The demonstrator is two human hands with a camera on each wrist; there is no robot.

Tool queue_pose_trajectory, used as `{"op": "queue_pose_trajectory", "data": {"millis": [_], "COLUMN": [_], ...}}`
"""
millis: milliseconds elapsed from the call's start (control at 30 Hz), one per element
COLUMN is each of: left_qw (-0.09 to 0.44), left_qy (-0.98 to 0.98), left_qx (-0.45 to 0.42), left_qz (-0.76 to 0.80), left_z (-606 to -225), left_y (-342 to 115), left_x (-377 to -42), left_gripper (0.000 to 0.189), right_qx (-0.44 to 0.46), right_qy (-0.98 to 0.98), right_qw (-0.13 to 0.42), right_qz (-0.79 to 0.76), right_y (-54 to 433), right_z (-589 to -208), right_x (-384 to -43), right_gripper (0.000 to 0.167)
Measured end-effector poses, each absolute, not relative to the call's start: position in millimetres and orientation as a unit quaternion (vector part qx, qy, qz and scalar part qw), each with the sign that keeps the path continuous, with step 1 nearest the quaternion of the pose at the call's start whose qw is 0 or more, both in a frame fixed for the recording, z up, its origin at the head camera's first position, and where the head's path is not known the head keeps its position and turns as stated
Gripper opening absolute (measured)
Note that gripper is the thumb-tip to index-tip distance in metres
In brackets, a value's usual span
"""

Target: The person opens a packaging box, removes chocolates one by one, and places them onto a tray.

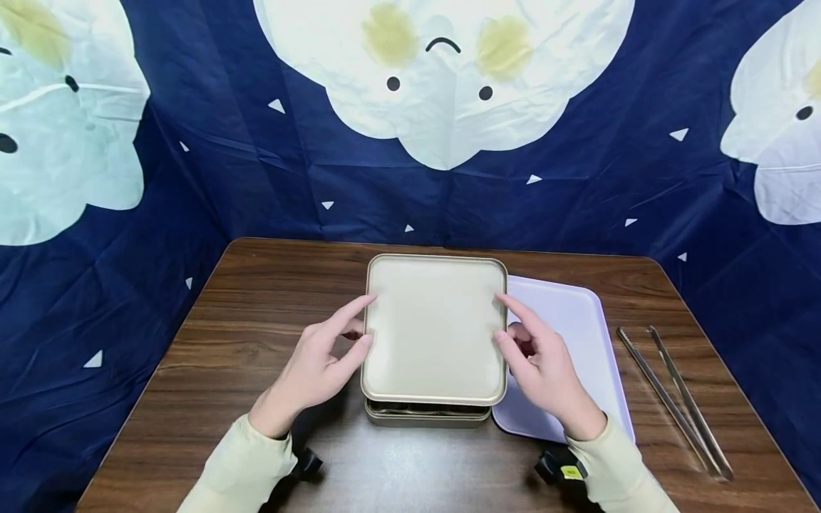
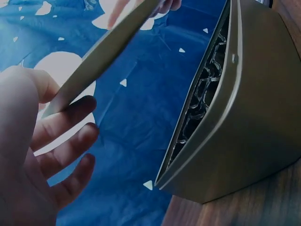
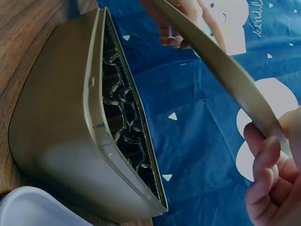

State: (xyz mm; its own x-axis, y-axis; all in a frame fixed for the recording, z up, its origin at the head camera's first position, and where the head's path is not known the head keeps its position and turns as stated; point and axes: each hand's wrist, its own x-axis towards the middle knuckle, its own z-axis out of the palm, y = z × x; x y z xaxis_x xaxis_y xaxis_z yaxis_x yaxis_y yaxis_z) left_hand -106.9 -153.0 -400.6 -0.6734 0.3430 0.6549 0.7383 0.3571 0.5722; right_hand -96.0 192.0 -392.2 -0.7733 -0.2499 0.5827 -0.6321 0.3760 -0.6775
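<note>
A square, pale gold tin lid (image 1: 436,331) is held level between both hands. My left hand (image 1: 317,360) grips its left edge, thumb and fingers on either side of the rim. On the opposite edge, my right hand (image 1: 546,363) pinches the lid the same way. Below sits the matching deep tin box (image 1: 426,420), mostly hidden by the lid in the head view. Both wrist views show a gap between lid and box. Inside the box, a clear, wavy-edged plastic liner (image 3: 123,101) shows against a dark interior.
A pale lilac tray (image 1: 571,320) lies to the right of the box, partly behind the right hand. Farther right, metal tongs (image 1: 680,402) rest on the wooden table (image 1: 250,306). Dark blue fabric (image 1: 269,178) with cloud shapes hangs around the table.
</note>
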Motion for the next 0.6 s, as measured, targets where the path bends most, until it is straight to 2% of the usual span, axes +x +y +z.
{"op": "queue_pose_trajectory", "data": {"millis": [100, 300, 433, 600], "left_qw": [0.194, 0.13, 0.098, 0.083], "left_qy": [-0.802, -0.808, -0.807, -0.808], "left_qx": [-0.328, -0.323, -0.329, -0.332], "left_qz": [-0.46, -0.476, -0.481, -0.479], "left_z": [-403, -406, -408, -413], "left_y": [-156, -164, -169, -177], "left_x": [-108, -109, -110, -113], "left_gripper": [0.06, 0.065, 0.069, 0.071], "right_qx": [0.264, 0.259, 0.268, 0.273], "right_qy": [-0.811, -0.814, -0.815, -0.825], "right_qw": [0.156, 0.085, 0.06, 0.033], "right_qz": [0.498, 0.512, 0.51, 0.494], "right_y": [194, 198, 199, 197], "right_z": [-392, -391, -392, -396], "right_x": [-96, -96, -99, -104], "right_gripper": [0.06, 0.076, 0.078, 0.078]}}
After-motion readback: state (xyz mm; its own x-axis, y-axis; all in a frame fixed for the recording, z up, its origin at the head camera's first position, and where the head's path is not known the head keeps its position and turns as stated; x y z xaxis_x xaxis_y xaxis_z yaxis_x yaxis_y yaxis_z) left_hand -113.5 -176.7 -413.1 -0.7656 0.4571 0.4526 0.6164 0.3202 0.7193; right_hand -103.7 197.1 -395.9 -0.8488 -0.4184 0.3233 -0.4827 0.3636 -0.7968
